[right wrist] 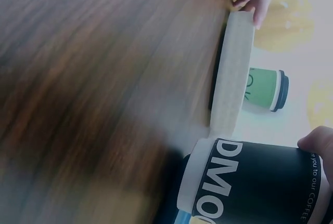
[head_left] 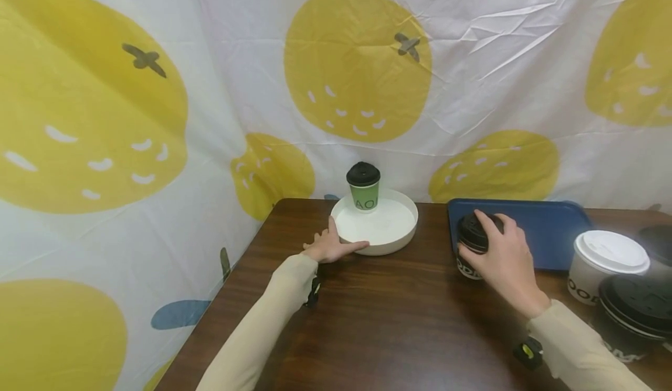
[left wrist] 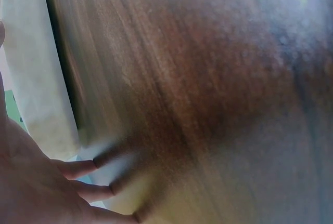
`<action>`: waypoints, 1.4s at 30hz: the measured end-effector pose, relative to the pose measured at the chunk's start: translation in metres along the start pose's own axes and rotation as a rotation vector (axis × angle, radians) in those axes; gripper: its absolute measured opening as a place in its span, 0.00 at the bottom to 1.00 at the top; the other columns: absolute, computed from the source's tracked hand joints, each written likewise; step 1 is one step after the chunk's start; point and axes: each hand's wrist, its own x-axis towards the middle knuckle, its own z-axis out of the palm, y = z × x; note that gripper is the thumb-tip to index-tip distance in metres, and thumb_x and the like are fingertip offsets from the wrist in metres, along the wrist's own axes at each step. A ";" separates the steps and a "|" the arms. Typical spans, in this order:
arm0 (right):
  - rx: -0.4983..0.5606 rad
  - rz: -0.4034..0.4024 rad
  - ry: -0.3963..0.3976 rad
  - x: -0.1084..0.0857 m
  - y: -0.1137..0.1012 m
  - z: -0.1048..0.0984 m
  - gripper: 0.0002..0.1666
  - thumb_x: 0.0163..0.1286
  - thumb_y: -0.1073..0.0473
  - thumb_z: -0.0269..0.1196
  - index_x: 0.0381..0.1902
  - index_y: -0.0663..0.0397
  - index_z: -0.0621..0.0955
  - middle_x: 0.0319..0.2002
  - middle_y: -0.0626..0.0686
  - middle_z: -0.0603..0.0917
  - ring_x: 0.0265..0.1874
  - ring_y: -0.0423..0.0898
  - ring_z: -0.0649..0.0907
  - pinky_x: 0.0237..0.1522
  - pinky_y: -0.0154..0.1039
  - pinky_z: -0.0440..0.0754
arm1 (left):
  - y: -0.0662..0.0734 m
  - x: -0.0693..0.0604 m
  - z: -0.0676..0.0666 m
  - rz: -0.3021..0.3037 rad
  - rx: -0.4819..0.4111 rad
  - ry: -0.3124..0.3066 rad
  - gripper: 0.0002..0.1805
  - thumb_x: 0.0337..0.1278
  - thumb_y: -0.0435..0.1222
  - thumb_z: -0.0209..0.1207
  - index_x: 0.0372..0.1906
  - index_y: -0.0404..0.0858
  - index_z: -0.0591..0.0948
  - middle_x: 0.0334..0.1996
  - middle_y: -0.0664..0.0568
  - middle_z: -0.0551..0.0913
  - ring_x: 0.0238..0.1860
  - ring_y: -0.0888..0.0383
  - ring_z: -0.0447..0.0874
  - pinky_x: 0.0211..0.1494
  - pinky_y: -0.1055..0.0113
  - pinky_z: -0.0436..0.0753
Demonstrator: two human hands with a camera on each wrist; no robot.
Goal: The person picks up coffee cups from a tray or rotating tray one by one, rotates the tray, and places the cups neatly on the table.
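My left hand [head_left: 326,246] touches the near-left rim of a round white tray [head_left: 394,240], its fingers spread and straight. On that tray stands a green paper cup [head_left: 364,195] with a black lid; the right wrist view shows the same green cup [right wrist: 263,90] lying sideways in the picture. My right hand [head_left: 508,259] grips a black coffee cup [right wrist: 260,180] with white lettering from above, around its black lid [head_left: 472,234]. This cup is at the near-left corner of a blue tray [head_left: 556,233]. Whether its base touches anything, I cannot tell.
To the right stand a white-lidded paper cup [head_left: 604,262] and a large black-lidded cup [head_left: 632,315], with another dark lid [head_left: 658,242] partly cut off behind them. Everything rests on a brown wooden table [head_left: 378,321]. A fruit-print curtain [head_left: 252,76] hangs behind and left.
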 end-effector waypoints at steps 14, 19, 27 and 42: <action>-0.090 0.009 0.085 -0.003 0.008 -0.006 0.46 0.50 0.47 0.78 0.66 0.56 0.77 0.57 0.77 0.76 0.51 0.74 0.69 0.46 0.68 0.60 | 0.002 -0.001 -0.001 -0.013 0.021 -0.017 0.74 0.50 0.77 0.55 0.84 0.37 0.32 0.82 0.30 0.52 0.83 0.30 0.47 0.79 0.25 0.51; -0.101 0.022 0.090 -0.004 0.010 -0.009 0.46 0.50 0.47 0.78 0.65 0.57 0.77 0.56 0.78 0.75 0.51 0.75 0.69 0.46 0.69 0.59 | 0.002 0.001 0.000 -0.010 0.020 -0.013 0.75 0.48 0.78 0.56 0.84 0.38 0.33 0.82 0.30 0.52 0.83 0.30 0.48 0.78 0.25 0.52; -0.149 0.031 0.096 -0.006 0.013 -0.015 0.46 0.49 0.45 0.77 0.65 0.58 0.77 0.56 0.77 0.76 0.50 0.76 0.71 0.47 0.69 0.63 | 0.001 -0.001 -0.001 0.003 0.004 0.001 0.74 0.49 0.77 0.56 0.84 0.37 0.34 0.81 0.29 0.53 0.82 0.29 0.50 0.77 0.25 0.53; -0.172 0.077 0.069 -0.008 0.021 -0.026 0.47 0.49 0.43 0.74 0.64 0.60 0.76 0.57 0.79 0.74 0.52 0.78 0.70 0.47 0.70 0.62 | 0.001 -0.001 0.000 0.002 0.000 0.000 0.74 0.49 0.77 0.56 0.84 0.37 0.34 0.81 0.29 0.54 0.82 0.29 0.51 0.77 0.24 0.53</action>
